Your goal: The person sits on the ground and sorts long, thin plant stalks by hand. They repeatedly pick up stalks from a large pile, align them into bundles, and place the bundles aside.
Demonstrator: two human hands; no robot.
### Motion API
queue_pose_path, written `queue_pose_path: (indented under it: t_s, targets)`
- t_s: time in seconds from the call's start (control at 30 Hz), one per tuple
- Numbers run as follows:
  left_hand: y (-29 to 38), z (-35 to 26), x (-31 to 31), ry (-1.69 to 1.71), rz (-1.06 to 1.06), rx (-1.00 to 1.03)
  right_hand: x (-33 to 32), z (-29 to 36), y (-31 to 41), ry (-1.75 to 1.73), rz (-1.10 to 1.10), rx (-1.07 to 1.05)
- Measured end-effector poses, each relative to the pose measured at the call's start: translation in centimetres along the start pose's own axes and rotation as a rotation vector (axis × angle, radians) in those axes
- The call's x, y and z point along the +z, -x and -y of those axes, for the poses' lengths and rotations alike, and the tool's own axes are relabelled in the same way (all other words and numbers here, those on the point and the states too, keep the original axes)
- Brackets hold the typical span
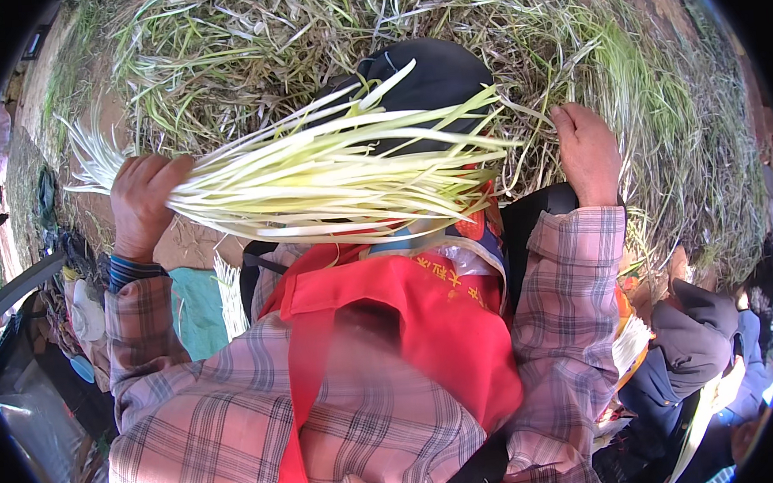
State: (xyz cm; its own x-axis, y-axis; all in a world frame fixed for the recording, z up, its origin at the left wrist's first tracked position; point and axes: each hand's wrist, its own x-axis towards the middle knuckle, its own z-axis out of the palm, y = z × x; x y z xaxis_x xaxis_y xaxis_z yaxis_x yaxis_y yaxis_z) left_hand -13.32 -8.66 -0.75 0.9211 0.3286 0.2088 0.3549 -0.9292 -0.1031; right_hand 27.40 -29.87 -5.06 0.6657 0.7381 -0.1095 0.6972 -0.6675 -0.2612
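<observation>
My left hand [148, 196] is closed around a bunch of pale yellow-white blanched chives [316, 176], near its white stem ends. The bunch lies sideways above my lap, with its leaf tips fanned out towards the right. Just past those tips is my right hand [587, 149], its thumb and forefinger pinched on a thin pale leaf [530, 112]. Under the tips shows a dark-covered knee [439, 72]. A red apron [452, 330] covers part of my plaid shirt.
A heap of loose green and withered leaves [249, 57] spreads ahead and to the right. At left, more white stems [230, 297] lie by a green cloth [198, 313]. Another person [692, 349] sits close at lower right, near white stems [630, 345].
</observation>
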Motion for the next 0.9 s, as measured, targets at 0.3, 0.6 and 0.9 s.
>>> queue_pose_path:
  t_s: [0.3, 0.6, 0.9]
  targets:
    - [-0.5, -0.9, 0.8, 0.144, 0.089, -0.08, -1.3, 6.8, 5.7, -0.57, -0.101, -0.731]
    - [-0.9, -2.1, 0.6, 0.206, 0.118, -0.141, 0.6, 10.9, 8.8, -0.509, -0.096, -0.835]
    - [-1.2, -3.5, 1.3, 0.352, 0.124, -0.265, 1.7, 10.3, 10.4, -0.508, -0.068, -0.841]
